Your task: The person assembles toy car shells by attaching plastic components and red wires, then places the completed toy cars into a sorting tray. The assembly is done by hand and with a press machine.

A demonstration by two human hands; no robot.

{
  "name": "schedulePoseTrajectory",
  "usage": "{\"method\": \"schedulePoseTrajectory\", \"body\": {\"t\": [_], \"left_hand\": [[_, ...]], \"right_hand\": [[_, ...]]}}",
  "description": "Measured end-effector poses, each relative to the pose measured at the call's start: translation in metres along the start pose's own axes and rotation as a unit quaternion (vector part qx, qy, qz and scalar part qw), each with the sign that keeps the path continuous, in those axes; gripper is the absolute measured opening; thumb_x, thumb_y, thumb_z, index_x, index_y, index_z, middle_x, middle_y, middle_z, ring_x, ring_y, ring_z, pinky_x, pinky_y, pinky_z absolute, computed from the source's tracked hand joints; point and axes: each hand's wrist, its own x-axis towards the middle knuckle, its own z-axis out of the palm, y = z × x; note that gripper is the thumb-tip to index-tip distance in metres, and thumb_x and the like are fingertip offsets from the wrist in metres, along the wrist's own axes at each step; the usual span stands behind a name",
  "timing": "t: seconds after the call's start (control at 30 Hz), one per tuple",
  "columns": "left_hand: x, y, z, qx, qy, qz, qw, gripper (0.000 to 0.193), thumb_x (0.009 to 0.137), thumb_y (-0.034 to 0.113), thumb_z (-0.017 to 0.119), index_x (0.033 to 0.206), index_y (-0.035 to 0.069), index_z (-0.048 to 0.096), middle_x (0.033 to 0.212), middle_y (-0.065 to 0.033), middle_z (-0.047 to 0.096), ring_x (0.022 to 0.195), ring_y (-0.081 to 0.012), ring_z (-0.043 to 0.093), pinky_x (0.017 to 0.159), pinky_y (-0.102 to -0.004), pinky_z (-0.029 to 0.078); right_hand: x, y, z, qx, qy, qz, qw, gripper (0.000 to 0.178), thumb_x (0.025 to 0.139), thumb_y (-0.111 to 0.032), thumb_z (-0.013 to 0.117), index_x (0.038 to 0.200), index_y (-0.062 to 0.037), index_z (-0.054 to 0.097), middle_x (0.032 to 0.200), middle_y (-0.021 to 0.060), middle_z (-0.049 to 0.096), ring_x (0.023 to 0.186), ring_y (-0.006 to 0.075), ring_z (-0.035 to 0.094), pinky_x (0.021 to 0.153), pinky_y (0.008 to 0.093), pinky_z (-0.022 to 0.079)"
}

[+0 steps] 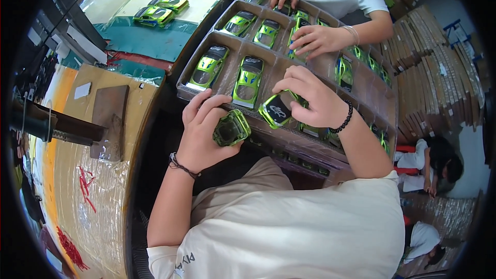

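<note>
Clear divided tray (227,39) — both hands (199,134) (312,101) gripping green cars (232,128).

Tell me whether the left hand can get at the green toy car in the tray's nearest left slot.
Probably not right away: the left hand already holds a green car shell. The toy car itself lies uncovered just beyond.
</note>
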Motion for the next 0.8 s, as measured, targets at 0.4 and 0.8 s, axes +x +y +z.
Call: {"method": "schedulePoseTrajectory", "body": {"t": [0.4,0.8], "left_hand": [[-0.001,-0.003,0.0,-0.016,-0.001,0.006,1.0,0.054,0.055,0.023,0.089,0.098,0.008,0.059,0.13,-0.0069,0.061,0.136,-0.0348,0.041,0.114,-0.0449,0.028],[-0.003,-0.012,0.001,-0.096,0.015,-0.004,0.995,0.063,0.065,0.031,0.089,0.117,0.011,0.062,0.135,-0.0025,0.06,0.138,-0.0319,0.041,0.114,-0.0449,0.028]], "right_hand": [[0.005,0.012,0.011,-0.122,-0.026,-0.045,0.991,0.026,0.08,0.003,0.06,0.102,-0.0089,0.065,0.107,0.0107,0.052,0.11,0.033,0.053,0.1,0.0422,0.04],[0.023,0.003,0.01,-0.071,0.006,0.026,0.997,0.029,0.09,-0.01,0.065,0.119,-0.0066,0.063,0.123,0.013,0.057,0.116,0.0311,0.054,0.1,0.0412,0.042]]}}
